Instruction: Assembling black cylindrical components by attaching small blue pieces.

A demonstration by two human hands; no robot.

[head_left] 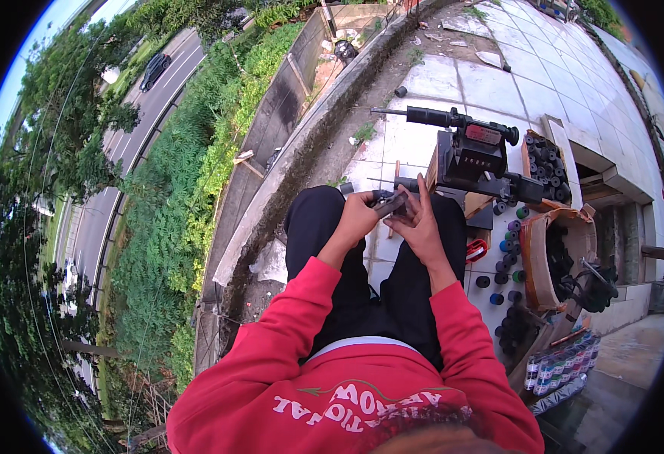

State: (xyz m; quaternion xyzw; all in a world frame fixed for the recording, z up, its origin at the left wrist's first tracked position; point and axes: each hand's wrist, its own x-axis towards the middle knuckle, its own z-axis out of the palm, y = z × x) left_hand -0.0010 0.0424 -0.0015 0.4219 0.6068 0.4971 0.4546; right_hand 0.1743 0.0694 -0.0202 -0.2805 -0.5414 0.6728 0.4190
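Observation:
Over my lap, my left hand (357, 219) pinches a small dark grey piece (391, 204) from its left side. My right hand (421, 231) holds the same piece from the right, with the index finger pointing up and away. Its exact kind is too small to make out, and the fingers cover part of it. Just beyond my right hand stands a black machine (483, 147) with a counter on its front. One thin metal spindle (389, 111) sticks out of it to the left, and a lower spindle (381, 180) ends close behind my hands.
Dark spools fill a wooden box (567, 170) right of the machine. More spools (508, 246) stand on the tiles beside my right knee, near a red-handled tool (476, 250). An open cardboard box (548, 265) and wrapped coloured thread spools (563, 363) are farther right. A low wall (271, 197) runs along my left.

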